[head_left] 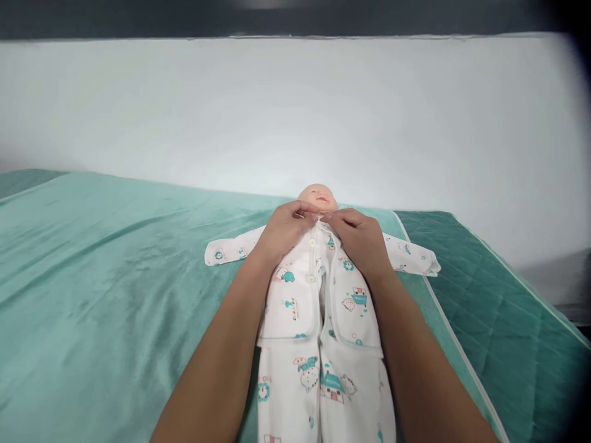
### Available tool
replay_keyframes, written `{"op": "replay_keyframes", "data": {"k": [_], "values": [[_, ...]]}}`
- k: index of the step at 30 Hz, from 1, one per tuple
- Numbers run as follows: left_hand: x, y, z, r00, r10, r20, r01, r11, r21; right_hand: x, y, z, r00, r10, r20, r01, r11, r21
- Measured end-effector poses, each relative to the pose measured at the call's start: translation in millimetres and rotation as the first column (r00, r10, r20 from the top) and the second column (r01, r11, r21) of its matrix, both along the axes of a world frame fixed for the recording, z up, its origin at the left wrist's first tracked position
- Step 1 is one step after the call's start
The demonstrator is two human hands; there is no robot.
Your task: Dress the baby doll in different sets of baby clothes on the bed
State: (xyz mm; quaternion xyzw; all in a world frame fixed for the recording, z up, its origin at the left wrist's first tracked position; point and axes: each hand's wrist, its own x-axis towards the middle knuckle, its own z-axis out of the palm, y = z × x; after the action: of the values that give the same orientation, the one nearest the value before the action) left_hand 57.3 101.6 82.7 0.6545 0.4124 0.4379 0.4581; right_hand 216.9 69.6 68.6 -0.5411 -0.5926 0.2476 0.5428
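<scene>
A baby doll [318, 193] lies on its back, head toward the wall, dressed in a white printed jacket [290, 295] and matching trousers [332, 394]. Both sleeves stretch out sideways. At the doll's neck, my left hand [289, 229] pinches the jacket's collar edge from the left. My right hand [357, 237] pinches the collar from the right, its fingertips close to those of my left hand. Below the hands the jacket's front edges hang apart, and buttons [311, 279] show along the left one.
A light green sheet [115, 277] with wrinkles lies under the doll. To the right is a darker green quilted cover [484, 295] with a pale edge. Behind stands a white wall [277, 111], with a dark band along the top.
</scene>
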Motion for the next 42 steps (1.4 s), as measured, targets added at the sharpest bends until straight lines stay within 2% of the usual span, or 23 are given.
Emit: {"op": "replay_keyframes", "data": {"k": [4, 10, 13, 16, 19, 22, 27, 31, 36, 42], "values": [[-0.1, -1.1, 0.7, 0.997, -0.012, -0.074, 0.016, 0.999, 0.05, 0.2, -1.8, 3.9, 0.998, -0.024, 0.054, 0.025, 1.0, -0.017], [1.3, -9.3, 4.2, 0.961, 0.117, -0.252, -0.066, 0.977, 0.204, -1.1, -26.5, 18.5, 0.991, -0.062, 0.121, 0.064, 0.998, -0.012], [-1.7, -23.1, 4.8, 0.943, 0.245, -0.227, -0.176, 0.942, 0.287, -5.6, -47.5, 17.7, 0.983, -0.109, 0.144, 0.101, 0.993, 0.064], [-6.4, -42.2, 0.5, 0.928, 0.332, -0.17, -0.263, 0.905, 0.333, -14.1, -67.3, 7.7, 0.967, -0.174, 0.184, 0.162, 0.984, 0.077], [-10.3, -58.9, -5.7, 0.943, 0.296, -0.149, -0.229, 0.908, 0.352, -21.2, -77.7, -3.6, 0.961, -0.194, 0.199, 0.191, 0.981, 0.037], [-13.9, -66.3, -7.9, 0.968, 0.219, -0.12, -0.172, 0.934, 0.312, -21.8, -75.9, -9.0, 0.969, -0.184, 0.168, 0.189, 0.982, -0.014], [-23.1, -63.8, -2.7, 0.987, 0.087, -0.134, -0.063, 0.982, 0.176, -16.6, -67.3, -6.9, 0.97, -0.166, 0.175, 0.175, 0.984, -0.034], [-23.7, -66.6, 4.1, 0.986, 0.075, -0.148, -0.055, 0.989, 0.136, -15.5, -69.5, 0.2, 0.969, -0.161, 0.188, 0.164, 0.987, 0.002], [-10.1, -76.4, 7.5, 0.992, 0.097, -0.082, -0.082, 0.982, 0.172, -19.0, -77.6, 5.5, 0.99, -0.134, 0.035, 0.134, 0.991, 0.003], [-12.8, -75.1, 5.7, 0.998, 0.005, -0.061, -0.001, 0.997, 0.072, -20.9, -80.5, -2.4, 0.987, -0.069, -0.144, 0.061, 0.996, -0.063]]}}
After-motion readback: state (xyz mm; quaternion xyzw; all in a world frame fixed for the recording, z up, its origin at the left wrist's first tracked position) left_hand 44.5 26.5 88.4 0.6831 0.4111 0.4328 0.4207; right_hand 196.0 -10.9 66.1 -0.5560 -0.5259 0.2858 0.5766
